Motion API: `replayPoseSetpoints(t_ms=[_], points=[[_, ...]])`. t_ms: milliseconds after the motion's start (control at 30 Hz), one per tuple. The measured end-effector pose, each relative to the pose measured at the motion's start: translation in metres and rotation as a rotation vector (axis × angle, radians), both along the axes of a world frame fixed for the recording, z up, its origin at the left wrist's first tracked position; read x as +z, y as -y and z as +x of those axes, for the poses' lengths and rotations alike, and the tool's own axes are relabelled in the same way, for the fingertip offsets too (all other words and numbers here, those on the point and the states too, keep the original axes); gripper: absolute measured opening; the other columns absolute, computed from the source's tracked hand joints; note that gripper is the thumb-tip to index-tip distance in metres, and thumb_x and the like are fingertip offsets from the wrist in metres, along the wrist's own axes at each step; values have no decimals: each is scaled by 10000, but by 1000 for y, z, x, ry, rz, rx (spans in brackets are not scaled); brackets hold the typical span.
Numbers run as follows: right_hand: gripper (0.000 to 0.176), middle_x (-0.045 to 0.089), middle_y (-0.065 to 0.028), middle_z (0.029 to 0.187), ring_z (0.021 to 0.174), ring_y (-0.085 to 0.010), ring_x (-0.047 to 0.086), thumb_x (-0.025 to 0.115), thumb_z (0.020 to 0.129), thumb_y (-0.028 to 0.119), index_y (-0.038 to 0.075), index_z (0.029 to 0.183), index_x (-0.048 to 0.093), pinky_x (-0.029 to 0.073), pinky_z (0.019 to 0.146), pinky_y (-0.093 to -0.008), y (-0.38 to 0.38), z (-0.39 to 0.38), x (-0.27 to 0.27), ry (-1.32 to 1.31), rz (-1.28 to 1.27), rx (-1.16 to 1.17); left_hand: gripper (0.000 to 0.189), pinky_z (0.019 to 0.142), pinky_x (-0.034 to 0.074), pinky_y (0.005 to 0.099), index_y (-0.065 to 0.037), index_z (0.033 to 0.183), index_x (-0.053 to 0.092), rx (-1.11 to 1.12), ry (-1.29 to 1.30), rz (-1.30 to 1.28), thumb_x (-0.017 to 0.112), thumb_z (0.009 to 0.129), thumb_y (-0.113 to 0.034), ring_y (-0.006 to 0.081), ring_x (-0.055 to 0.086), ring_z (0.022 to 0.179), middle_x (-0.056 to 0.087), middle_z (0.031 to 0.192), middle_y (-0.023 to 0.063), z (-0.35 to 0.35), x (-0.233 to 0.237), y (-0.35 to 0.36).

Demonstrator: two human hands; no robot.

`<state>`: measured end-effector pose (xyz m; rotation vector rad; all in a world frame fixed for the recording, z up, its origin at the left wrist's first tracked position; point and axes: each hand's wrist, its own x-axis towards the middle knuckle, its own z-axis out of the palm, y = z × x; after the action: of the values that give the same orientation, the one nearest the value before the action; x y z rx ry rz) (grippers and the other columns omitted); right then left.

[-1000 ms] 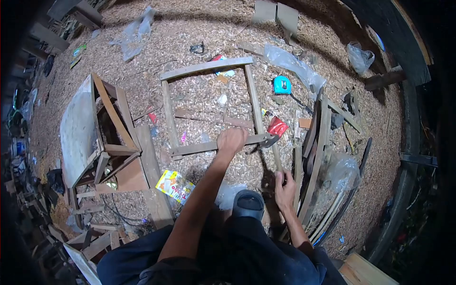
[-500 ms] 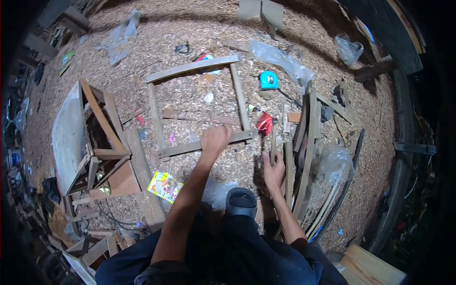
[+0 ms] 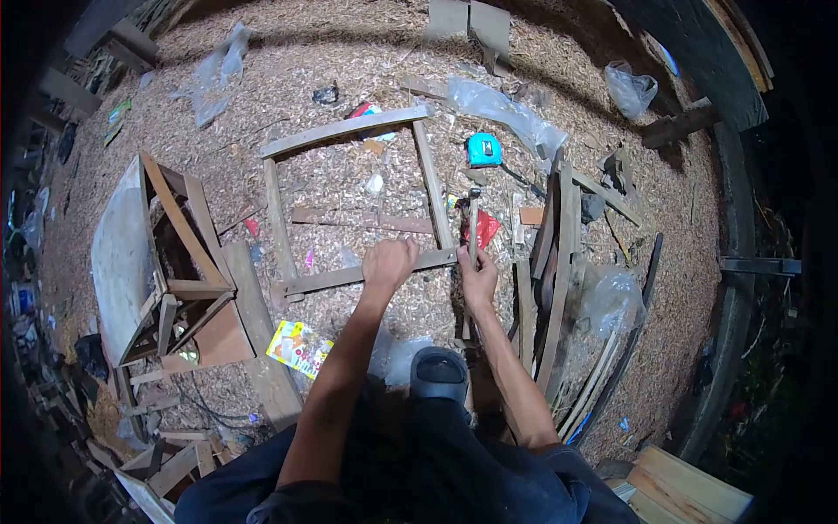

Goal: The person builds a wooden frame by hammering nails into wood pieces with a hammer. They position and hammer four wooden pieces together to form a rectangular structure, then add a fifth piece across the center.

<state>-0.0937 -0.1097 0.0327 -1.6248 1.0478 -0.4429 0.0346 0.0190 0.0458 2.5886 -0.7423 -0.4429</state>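
Sawdust-strewn floor (image 3: 349, 61), wooden frame (image 3: 277, 218) lying flat, blue tape measure (image 3: 483, 149), yellow packet (image 3: 295, 346), overturned stool (image 3: 118, 244), stacked slats (image 3: 559, 262)

Legible text, brands, numbers, signs: none can be read.

Printed items, lettering too small or blurred to read:
1. Yellow packet (image 3: 299, 345), lying on the wood shavings. It carries red and multicoloured print across its face, but no word can be made out.
2. Blue tape measure (image 3: 483, 149). There is a pale label on its side, with the marking illegible.
3. Red packet (image 3: 486, 229), just beyond the right hand (image 3: 478, 281). Its print is unreadable.
4. Red-and-blue wrapper (image 3: 362, 111). Its print is unreadable.
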Motion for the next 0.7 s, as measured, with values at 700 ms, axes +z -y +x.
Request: replayPoseSetpoints(t_ms=[700], points=[[326,663,-60,830,761,-109,563,662,912,258,-27,1070,666,465,721,-286,1,-2,12,-20,-24,57,507,697,538,477,14,677,700,-5,-36,28,422,912,-339,404,659,658,651,696,248,1,4,-1]])
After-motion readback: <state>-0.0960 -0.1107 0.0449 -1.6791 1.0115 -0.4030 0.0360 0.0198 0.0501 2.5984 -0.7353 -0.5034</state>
